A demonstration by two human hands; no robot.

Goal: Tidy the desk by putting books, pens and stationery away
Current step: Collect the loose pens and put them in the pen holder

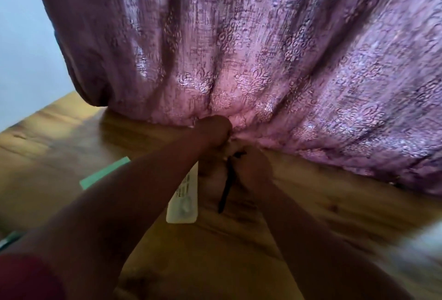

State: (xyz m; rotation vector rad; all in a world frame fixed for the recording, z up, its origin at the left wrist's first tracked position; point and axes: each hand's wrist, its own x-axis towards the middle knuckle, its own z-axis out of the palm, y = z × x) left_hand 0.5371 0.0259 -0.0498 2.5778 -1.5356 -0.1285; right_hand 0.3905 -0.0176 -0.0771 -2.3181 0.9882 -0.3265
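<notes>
Here a thin black pen [226, 186] is pinched at its upper end by the right hand [254, 163], above the wooden desk [334, 204]. The left hand [215, 129] is closed; on what cannot be told. The pen is judged light, stiff and smooth, better held mid-barrel.

Light: dim, backlit through the pink curtain [239, 48]
Shadows: both arms nearly silhouetted
Blur: smeared throughout, worst at bottom right
Distortion: wide-angle bending at edges

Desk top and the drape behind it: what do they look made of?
Desk top: wood or a wood-look laminate, warm brown with grain streaks and a slight sheen; blur leaves it open. Drape: woven purple fabric with a raised floral pattern, shiny threads, hanging in folds.
</notes>
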